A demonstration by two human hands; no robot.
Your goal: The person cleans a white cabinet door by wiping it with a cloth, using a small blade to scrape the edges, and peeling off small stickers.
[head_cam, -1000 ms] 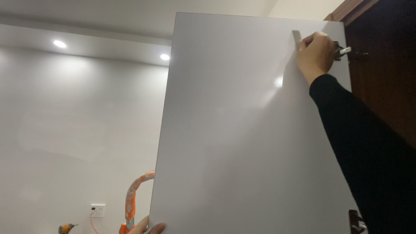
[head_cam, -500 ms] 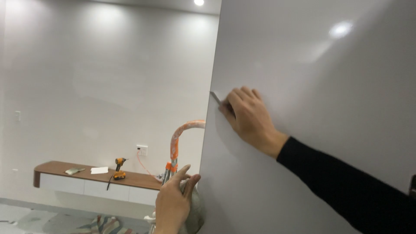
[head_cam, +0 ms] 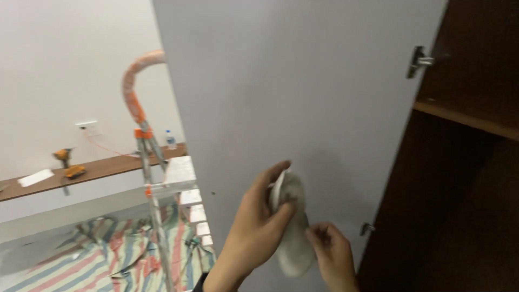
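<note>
hands have dropped from the door's (head_cam: 303, 97) top edge, and now my left hand (head_cam: 257, 227) clamps a white pad (head_cam: 292, 227) before the panel while right fingers (head_cam: 324, 238) pinch its lower end, so wiping seems paused.

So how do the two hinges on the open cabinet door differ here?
The upper hinge shows whole, a metal arm reaching towards the dark wood cabinet; the lower hinge peeks out only as a small tip. The upper hinge sits far above both hands; the lower hinge lies just beside the right hand. Both are silver metal on the grey door edge.
</note>
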